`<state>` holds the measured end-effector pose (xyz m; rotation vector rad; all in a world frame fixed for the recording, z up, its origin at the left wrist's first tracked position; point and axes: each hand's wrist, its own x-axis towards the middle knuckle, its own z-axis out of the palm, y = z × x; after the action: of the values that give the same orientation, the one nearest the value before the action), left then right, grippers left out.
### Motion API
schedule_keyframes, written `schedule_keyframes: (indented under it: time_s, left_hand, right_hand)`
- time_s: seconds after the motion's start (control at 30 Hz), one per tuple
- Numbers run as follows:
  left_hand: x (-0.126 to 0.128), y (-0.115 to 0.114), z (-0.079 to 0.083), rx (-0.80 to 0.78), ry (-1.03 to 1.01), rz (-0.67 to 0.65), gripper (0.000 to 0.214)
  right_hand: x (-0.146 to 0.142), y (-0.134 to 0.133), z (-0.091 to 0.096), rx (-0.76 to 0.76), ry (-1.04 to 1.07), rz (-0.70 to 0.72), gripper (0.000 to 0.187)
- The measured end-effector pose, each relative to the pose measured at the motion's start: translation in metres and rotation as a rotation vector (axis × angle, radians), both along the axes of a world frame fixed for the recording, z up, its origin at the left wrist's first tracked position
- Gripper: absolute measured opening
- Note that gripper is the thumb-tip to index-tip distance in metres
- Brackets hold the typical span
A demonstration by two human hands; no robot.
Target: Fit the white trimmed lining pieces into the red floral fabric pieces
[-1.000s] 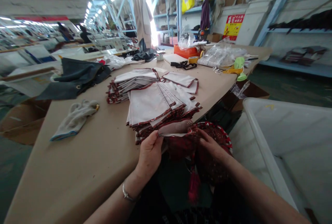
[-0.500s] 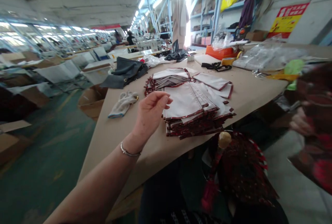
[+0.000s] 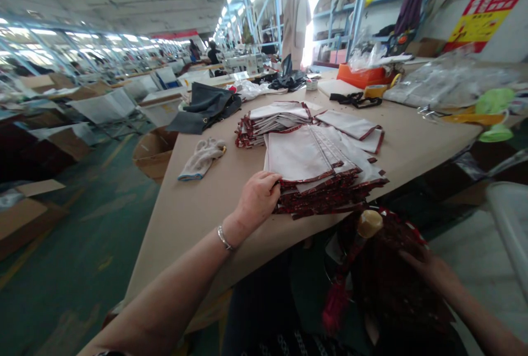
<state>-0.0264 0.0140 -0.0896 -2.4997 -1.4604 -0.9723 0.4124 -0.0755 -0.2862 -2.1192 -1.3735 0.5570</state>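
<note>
My left hand, with a bracelet at the wrist, pinches the near left corner of the top fabric piece on a stack of white fabric pieces with dark red patterned edging. That stack lies near the table's front edge. Low on the right, my right hand rests with stretched fingers on a heap of dark red patterned fabric beside my lap; shadow hides part of the fingers. A wooden-looking knob with a pink-red tassel below it stands by the heap.
Behind the stack sits another folded fabric pile. A work glove and dark grey cloth lie left on the table. An orange box, plastic bags and black straps are farther back. A cardboard box stands left.
My left hand has come down from above the stack to its near left corner. My right hand has moved left and down from the right edge, bringing the dark red fabric to the heap.
</note>
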Motion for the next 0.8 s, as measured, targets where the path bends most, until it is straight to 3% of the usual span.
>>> schedule_keyframes:
  time_s: [0.1,0.2,0.23,0.3,0.37,0.43,0.5,0.63,0.73,0.8]
  left_hand:
    - [0.001,0.001,0.004,0.016,0.122,0.023,0.023]
    - [0.002,0.0,0.011,0.014,0.282,0.019,0.024]
    - [0.003,0.0,0.014,0.003,0.314,0.022,0.022]
    - [0.005,0.0,0.019,0.001,0.316,0.039,0.02]
    - [0.008,-0.002,0.026,0.043,0.249,0.051,0.019]
    - [0.011,-0.006,0.033,0.089,0.171,0.035,0.019]
    - [0.013,-0.012,0.041,0.113,0.121,0.006,0.017]
    - [0.008,-0.023,0.048,0.123,0.032,0.018,0.015]
    - [0.009,-0.034,0.042,0.022,-0.164,0.09,0.008]
    - [0.017,-0.045,0.034,-0.182,-0.457,0.08,0.006]
  right_hand:
    - [-0.017,0.014,0.043,0.085,-0.041,-0.025,0.055]
    - [-0.065,0.015,0.122,0.47,-0.104,-0.069,0.04]
    - [-0.087,0.014,0.15,0.616,-0.111,0.023,0.034]
    - [-0.136,0.015,0.2,0.856,-0.153,0.368,0.02]
    - [-0.183,0.025,0.235,0.882,-0.276,0.659,0.018]
    - [-0.219,0.045,0.251,0.788,-0.433,0.787,0.022]
    - [-0.24,0.071,0.254,0.667,-0.595,0.791,0.024]
    - [-0.231,0.105,0.254,0.497,-0.784,0.62,0.025]
    - [-0.206,0.087,0.259,0.535,-0.679,0.508,0.03]
    - [-0.195,0.057,0.253,0.634,-0.562,0.57,0.03]
